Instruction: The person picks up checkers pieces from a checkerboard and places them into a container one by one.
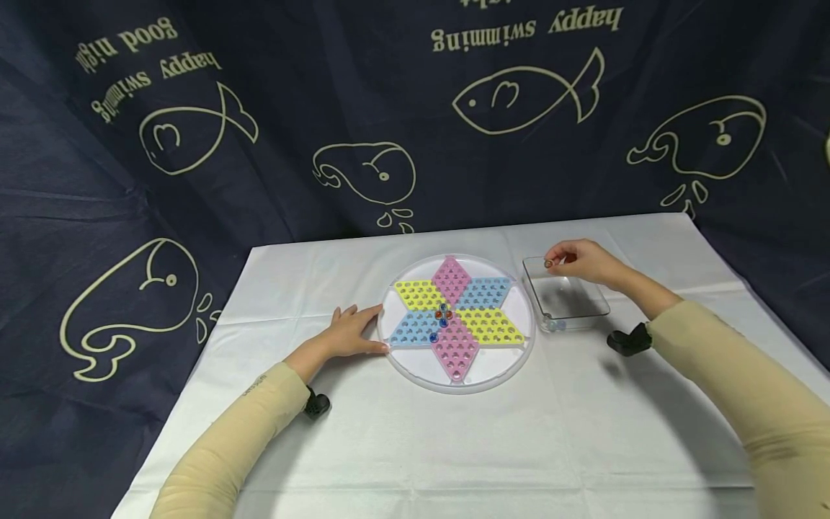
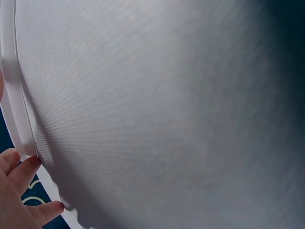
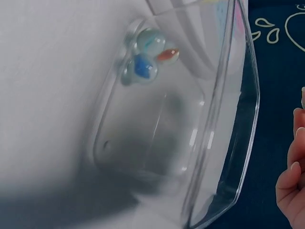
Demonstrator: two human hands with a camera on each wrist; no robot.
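Note:
A round white Chinese checkers board (image 1: 415, 369) with a pink, yellow and blue star lies on the table. Several marbles (image 1: 434, 337), some blue and some reddish, sit around the star's centre and lower left. My left hand (image 1: 350, 334) has its fingers spread and touches the board's left rim. My right hand (image 1: 586, 261) pinches a brownish marble (image 1: 548, 264) between thumb and fingertips, over the far side of a clear rectangular container (image 1: 577, 318). In the right wrist view, a blue-centred marble (image 3: 144, 67), an orange one (image 3: 167, 55) and a pale one (image 3: 151, 41) gather in one corner of the container.
A white cloth (image 1: 454, 461) covers the table. Behind its far edge hangs a dark blue curtain (image 1: 285, 187) with fish and whale drawings. The container stands just right of the board, its wall close to the rim.

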